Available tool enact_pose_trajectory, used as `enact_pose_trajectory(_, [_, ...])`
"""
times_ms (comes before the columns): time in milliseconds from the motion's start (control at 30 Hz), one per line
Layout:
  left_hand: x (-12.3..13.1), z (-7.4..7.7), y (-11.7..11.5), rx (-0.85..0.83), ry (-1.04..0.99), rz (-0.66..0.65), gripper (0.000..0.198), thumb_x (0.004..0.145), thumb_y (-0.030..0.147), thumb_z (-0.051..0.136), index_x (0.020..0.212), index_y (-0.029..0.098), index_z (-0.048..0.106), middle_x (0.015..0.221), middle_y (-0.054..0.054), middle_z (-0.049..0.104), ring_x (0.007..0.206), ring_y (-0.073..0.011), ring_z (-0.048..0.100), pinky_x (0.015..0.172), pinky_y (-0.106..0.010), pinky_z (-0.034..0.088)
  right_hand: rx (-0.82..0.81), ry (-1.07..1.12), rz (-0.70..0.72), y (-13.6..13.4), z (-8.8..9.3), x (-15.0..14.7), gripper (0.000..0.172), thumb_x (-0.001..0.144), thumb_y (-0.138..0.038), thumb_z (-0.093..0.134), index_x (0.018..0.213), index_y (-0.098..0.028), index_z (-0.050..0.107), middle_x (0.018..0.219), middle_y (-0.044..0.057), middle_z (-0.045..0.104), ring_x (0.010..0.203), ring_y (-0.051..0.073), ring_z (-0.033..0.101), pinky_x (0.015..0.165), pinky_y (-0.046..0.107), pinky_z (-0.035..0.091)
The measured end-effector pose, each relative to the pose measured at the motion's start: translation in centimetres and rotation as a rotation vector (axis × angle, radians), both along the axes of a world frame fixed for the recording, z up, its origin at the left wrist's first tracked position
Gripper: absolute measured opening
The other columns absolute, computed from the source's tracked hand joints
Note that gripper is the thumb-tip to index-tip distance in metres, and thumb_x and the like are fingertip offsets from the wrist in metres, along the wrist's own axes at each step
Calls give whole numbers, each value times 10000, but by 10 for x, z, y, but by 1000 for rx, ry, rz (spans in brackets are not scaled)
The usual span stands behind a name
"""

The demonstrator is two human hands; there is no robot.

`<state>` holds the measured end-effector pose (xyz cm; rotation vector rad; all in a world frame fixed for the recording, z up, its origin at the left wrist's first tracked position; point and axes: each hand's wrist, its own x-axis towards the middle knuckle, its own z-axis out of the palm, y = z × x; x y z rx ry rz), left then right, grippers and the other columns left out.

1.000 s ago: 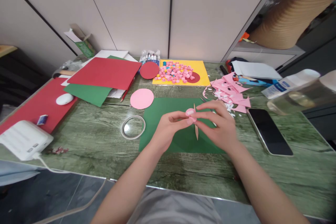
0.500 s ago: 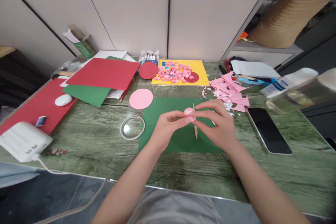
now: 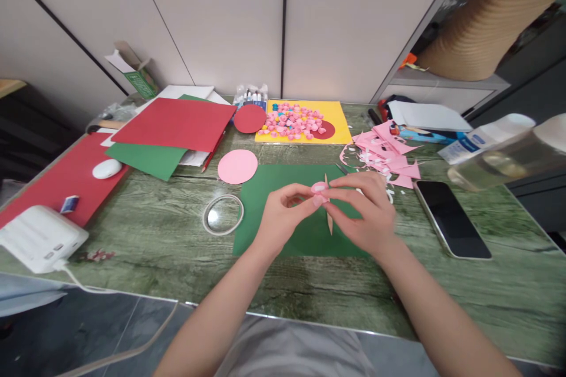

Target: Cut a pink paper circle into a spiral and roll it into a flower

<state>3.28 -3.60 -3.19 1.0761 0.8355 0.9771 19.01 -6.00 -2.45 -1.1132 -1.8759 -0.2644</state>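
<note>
Over the green paper sheet [image 3: 283, 235], my left hand [image 3: 280, 218] pinches a small pink paper piece [image 3: 319, 187] between thumb and fingers. A white patch shows on the piece's upper side. From the other side, my right hand [image 3: 369, 212] grips the same piece with its fingertips, fingers slightly spread. A thin pointed wooden stick [image 3: 329, 224] passes behind the fingertips; whether it is held or lies on the sheet I cannot tell. Scissors [image 3: 342, 169], partly hidden by my right hand, lie beyond it.
A tape roll [image 3: 204, 215] and a pink paper circle [image 3: 237, 166] lie left of the sheet. Behind, many small pink pieces [image 3: 294, 121] sit on yellow paper [image 3: 340, 118]. Pink scraps [image 3: 389, 153], a phone [image 3: 453, 221] and a bottle [image 3: 495, 159] are right; red paper [image 3: 172, 123] is left.
My right hand has shifted slightly, its fingers a little more curled round the pink piece. The piece has tilted a little between my fingertips. Everything else stays put.
</note>
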Motion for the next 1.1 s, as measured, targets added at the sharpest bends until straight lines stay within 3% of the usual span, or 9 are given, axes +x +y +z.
enact_pose_trajectory(433, [-2,0,-1,142,108,4,123,724,307,673,780,200,693,796,0,656,772,-116,545,726,-237,407,-2,1,-15,1,-1,2,207,716,-129,717,863,-255,642,846,29,667,792,203,596,727,378,436])
enact_pose_trajectory(600, [-1,0,-1,99,71,4,96,705,285,693,758,205,692,767,15,656,745,-98,537,708,-218,400,-48,20,-4,-1,0,0,195,730,-132,699,865,-258,638,876,33,657,818,212,587,743,390,418])
enact_pose_trajectory(833, [-1,2,2,-86,-53,-44,112,660,264,727,736,185,704,773,5,669,789,-108,565,760,-223,414,-524,315,232,0,9,7,188,793,-206,631,970,-250,588,912,25,637,868,207,574,776,369,437])
enact_pose_trajectory(933, [-2,3,3,-102,-2,-72,131,636,269,743,712,173,699,732,7,662,739,-99,557,731,-218,403,-618,428,285,2,13,12,101,823,-234,606,921,-255,620,873,12,639,835,186,582,755,338,448])
enact_pose_trajectory(1100, [-3,2,3,-29,70,-138,158,662,294,718,739,156,703,731,-12,660,745,-119,556,743,-245,399,-735,406,318,3,14,16,91,808,-252,631,882,-267,681,851,7,678,804,180,593,735,332,459])
